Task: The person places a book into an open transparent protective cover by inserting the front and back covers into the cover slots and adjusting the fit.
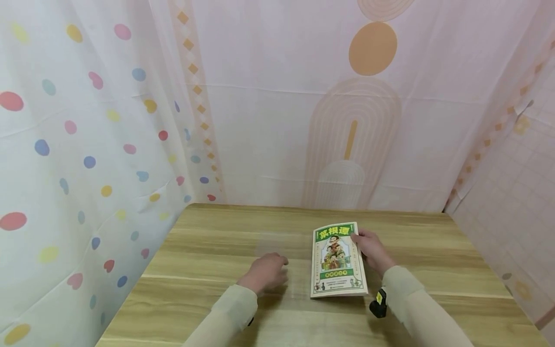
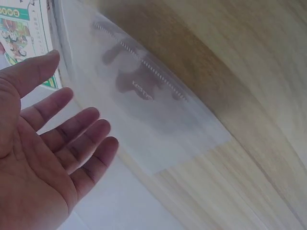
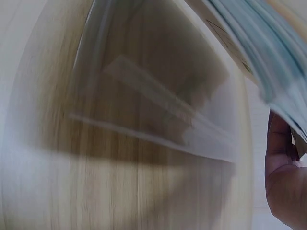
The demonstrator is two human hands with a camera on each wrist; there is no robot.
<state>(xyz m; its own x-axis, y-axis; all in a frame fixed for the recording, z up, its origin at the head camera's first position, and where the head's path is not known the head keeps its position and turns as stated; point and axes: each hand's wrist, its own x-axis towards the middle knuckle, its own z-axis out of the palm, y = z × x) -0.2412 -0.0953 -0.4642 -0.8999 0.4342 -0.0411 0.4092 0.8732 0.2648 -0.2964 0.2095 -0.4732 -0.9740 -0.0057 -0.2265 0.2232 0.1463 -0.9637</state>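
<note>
Left fingers (image 2: 72, 139): straight, spread, above the clear sleeve (image 2: 158, 110), holding nothing.
Clear sleeve: flat on counter (image 1: 208, 250), at book's 9 o'clock.
Book (image 1: 337, 260): closed, apparently not yet sleeved.
Right fingers (image 1: 362, 239): curled on book's 3 o'clock edge.

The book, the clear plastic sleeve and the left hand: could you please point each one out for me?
book (image 1: 337, 260), head view, middle of its front cover.
clear plastic sleeve (image 2: 158, 124), left wrist view, its flat middle.
left hand (image 1: 266, 272), head view, back of the hand.
</note>
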